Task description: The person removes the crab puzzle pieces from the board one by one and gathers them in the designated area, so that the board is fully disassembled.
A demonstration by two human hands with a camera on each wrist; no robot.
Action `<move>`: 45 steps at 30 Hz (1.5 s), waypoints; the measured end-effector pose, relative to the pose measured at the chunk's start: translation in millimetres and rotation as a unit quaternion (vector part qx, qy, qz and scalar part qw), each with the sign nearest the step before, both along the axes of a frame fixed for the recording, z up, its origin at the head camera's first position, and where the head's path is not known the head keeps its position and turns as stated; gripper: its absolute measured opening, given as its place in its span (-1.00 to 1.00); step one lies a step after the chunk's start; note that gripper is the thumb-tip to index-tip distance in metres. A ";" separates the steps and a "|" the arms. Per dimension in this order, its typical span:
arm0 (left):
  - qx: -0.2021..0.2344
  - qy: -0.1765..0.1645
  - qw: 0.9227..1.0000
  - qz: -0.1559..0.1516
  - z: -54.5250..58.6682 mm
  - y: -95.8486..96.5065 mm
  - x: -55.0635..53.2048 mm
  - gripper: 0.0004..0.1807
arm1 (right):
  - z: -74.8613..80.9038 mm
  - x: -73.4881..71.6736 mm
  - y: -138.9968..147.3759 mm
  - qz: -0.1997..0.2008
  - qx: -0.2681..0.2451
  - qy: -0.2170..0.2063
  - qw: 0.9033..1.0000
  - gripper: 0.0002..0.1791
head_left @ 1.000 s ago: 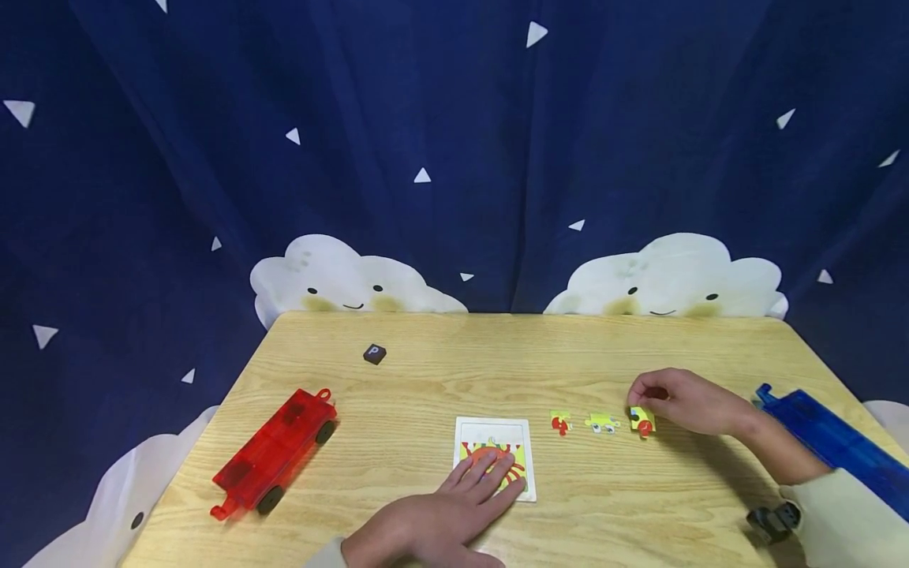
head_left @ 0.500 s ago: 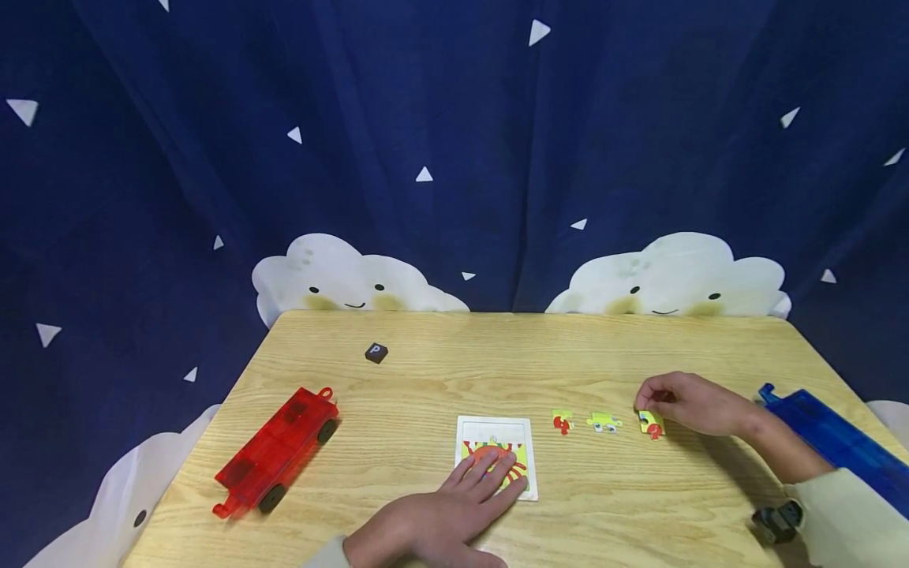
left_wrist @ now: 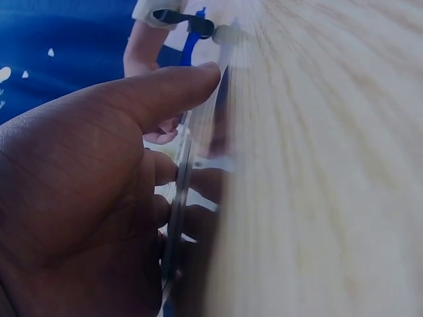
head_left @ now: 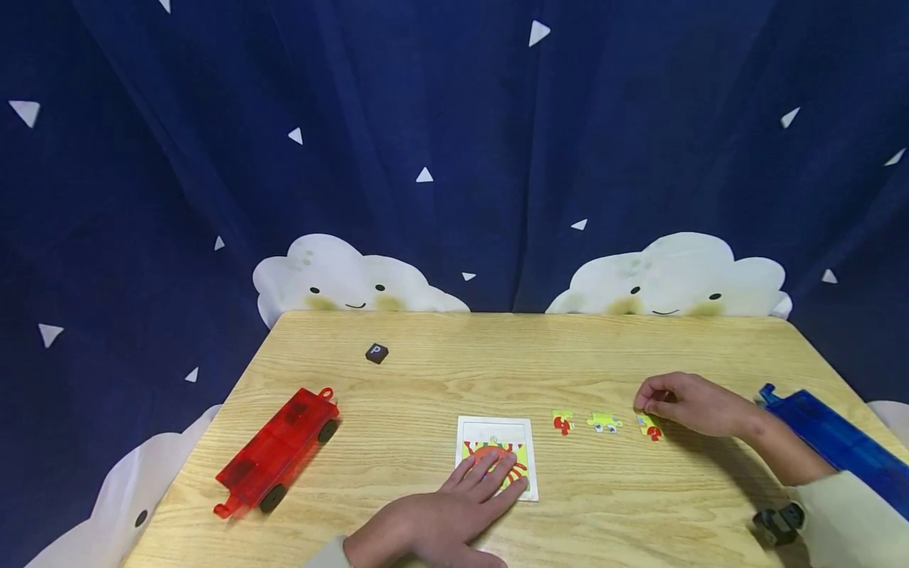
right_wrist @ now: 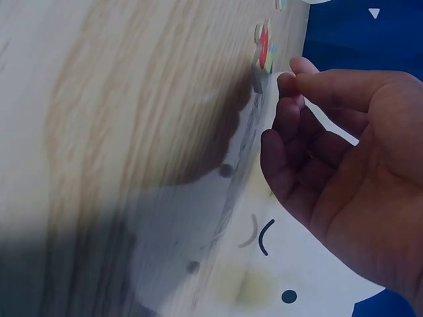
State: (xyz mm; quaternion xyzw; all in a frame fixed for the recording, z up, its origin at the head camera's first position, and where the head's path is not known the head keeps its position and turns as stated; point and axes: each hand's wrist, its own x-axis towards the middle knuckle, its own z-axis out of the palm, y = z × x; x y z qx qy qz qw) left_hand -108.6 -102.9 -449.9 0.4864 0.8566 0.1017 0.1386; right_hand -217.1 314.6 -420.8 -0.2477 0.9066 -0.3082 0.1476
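Note:
On the wooden table [head_left: 454, 355] lies a white-bordered puzzle tray [head_left: 495, 426] with a red crab picture. My left hand [head_left: 454, 513] rests flat on it, its spread fingers covering part of the picture. My right hand [head_left: 685, 402] has curled fingers, thumb and index pinching at the upper edge of a yellow and red puzzle piece [head_left: 649, 428]. In the right wrist view that puzzle piece [right_wrist: 264, 49] sits by the fingertips, low to the table. Left of it lie a yellow puzzle piece with eyes [head_left: 604, 422] and a red and yellow puzzle piece [head_left: 562, 421].
A red toy car base [head_left: 277, 450] with black wheels stands at left, a blue one [head_left: 838, 442] at right, partly behind the right arm. A small black tile marked P [head_left: 376, 353] lies farther back. Behind the table hangs a dark blue curtain [head_left: 454, 142].
The right hand has moved slightly right with its puzzle piece, which has turned and now sits lower to the table. The left hand stays on the tray.

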 end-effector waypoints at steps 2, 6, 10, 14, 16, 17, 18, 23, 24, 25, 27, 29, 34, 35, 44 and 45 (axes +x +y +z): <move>-0.003 0.019 1.000 -0.004 0.3 0.3 0.4 -0.02 | 1.2 0.9 -1.2 -0.002 -0.002 0.004 1.000 -0.87; -0.002 0.031 1.000 -0.003 1.4 1.0 1.5 -0.03 | 4.6 1.3 -7.2 -0.009 -0.008 0.001 1.000 -0.88; 0.009 -0.003 1.000 0.018 2.4 3.0 2.5 -0.04 | 9.2 0.3 -20.6 -0.008 -0.013 0.009 1.000 -0.88; 0.003 0.027 0.999 0.023 3.2 6.7 5.7 -0.06 | 16.6 -0.4 -41.8 0.017 -0.031 0.038 0.999 -0.88; -0.008 0.067 0.998 0.009 3.1 7.6 9.0 -0.08 | 19.1 -0.7 -55.0 0.030 -0.041 0.045 0.998 -0.88; -0.013 0.088 0.996 0.002 2.8 7.4 11.1 -0.08 | 20.2 -0.7 -61.9 0.039 -0.046 0.046 0.997 -0.88; -0.017 0.107 0.994 -0.006 2.6 7.2 13.3 -0.09 | 20.8 -0.6 -69.2 0.046 -0.049 0.044 0.997 -0.88; -0.025 0.123 0.992 -0.022 2.5 5.0 20.4 -0.10 | 25.0 -0.2 -107.4 0.088 -0.064 0.037 0.993 -0.88; -0.025 0.123 0.992 -0.022 2.6 5.1 20.8 -0.11 | 25.9 0.1 -115.1 0.095 -0.066 0.036 0.993 -0.88; -0.027 0.122 0.992 -0.021 2.4 5.1 20.9 -0.11 | 26.6 0.6 -122.6 0.104 -0.069 0.035 0.992 -0.88; -0.035 0.141 0.989 -0.021 1.4 4.9 21.6 -0.09 | 27.7 2.1 -137.5 0.124 -0.077 0.027 0.989 -0.87; -0.045 0.152 0.987 -0.017 0.5 4.5 21.8 -0.07 | 26.1 3.3 -151.7 0.148 -0.081 0.026 0.985 -0.86; -0.064 0.170 0.983 -0.015 -2.1 2.9 21.5 -0.03 | 15.9 7.2 -179.5 0.195 -0.093 0.002 0.976 -0.84; -0.063 0.169 0.983 -0.015 -2.5 2.5 21.5 -0.04 | 13.2 7.8 -183.5 0.199 -0.097 -0.008 0.975 -0.84; -0.057 0.143 0.988 -0.014 -3.3 1.2 20.5 -0.05 | -3.7 14.2 -201.0 0.195 -0.081 0.013 0.977 -0.78; -0.057 0.126 0.990 -0.010 -2.9 1.3 20.2 -0.05 | -4.7 15.1 -201.9 0.192 -0.077 0.017 0.978 -0.77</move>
